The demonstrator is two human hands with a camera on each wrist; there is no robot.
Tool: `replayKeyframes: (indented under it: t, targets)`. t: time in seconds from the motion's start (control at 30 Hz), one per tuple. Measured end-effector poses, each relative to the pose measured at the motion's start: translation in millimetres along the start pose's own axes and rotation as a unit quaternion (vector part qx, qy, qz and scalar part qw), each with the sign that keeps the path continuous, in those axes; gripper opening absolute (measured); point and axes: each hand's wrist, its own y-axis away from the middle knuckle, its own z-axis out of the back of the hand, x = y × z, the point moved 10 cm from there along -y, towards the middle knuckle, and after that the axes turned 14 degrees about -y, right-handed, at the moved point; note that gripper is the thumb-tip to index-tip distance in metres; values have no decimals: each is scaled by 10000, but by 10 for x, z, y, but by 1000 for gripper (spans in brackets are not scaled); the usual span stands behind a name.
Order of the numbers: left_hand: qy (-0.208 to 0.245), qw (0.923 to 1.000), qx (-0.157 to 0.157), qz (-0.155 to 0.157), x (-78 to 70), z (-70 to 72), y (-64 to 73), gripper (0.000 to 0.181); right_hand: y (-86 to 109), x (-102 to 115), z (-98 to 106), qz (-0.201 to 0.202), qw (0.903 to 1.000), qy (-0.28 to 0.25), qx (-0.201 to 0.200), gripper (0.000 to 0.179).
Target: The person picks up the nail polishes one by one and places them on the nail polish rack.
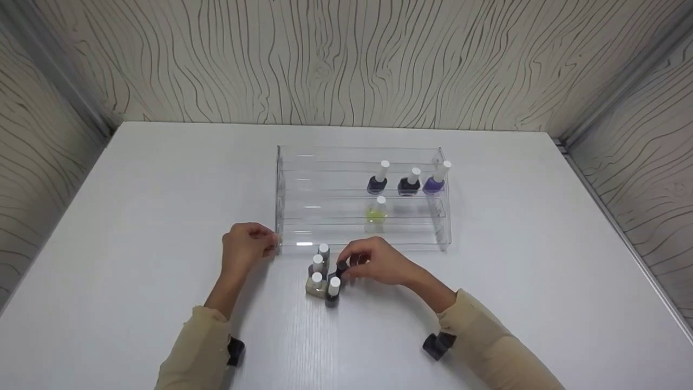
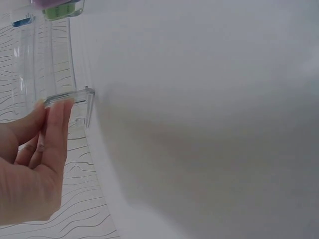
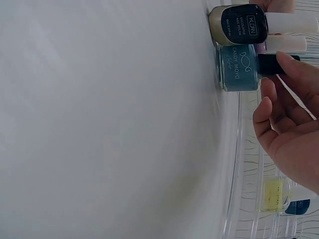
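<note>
My left hand (image 1: 243,246) pinches the near left corner of a clear tiered display rack (image 1: 278,195) between thumb and fingertips. In the left wrist view the rack's clear edge (image 2: 70,94) runs between them. With thumb and fingers, my right hand (image 1: 381,262) holds the black cap of a teal nail polish bottle (image 3: 239,69), which stands upright in front of the rack. Several white-capped nail polish bottles crowd against its left side, among them a dark one (image 1: 332,299) and a pale one (image 1: 315,288).
On an upper tier stand two dark nail polish bottles (image 1: 377,184) and a purple one (image 1: 433,185), toward the right. A yellow bottle (image 1: 376,215) sits on a lower tier. The white table (image 1: 162,189) ends at wood-patterned walls (image 1: 335,65).
</note>
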Motion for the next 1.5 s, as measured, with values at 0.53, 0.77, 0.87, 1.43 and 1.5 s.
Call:
replayKeyframes:
  t: [0.53, 0.77, 0.87, 1.43, 1.5]
  targets:
    - [-407, 9987, -293, -123, 557, -346, -454, 5, 54, 70, 254, -76, 9995, 121, -298, 20]
    - [-160, 9996, -182, -145, 408, -254, -326, 4, 119, 119, 453, 5, 9986, -25, -527, 21]
    - [-8, 9999, -78, -88, 249, -159, -196, 4, 150, 136, 541, -36, 9978, -49, -663, 20]
    - [-55, 9999, -113, -93, -14, 9, 7, 4, 328, 108, 1079, -607, 9900, 105, -1268, 25]
    - [-125, 9998, -132, -28, 12, -3, -9, 4, 346, 94, 1124, -635, 9891, 106, -1325, 26]
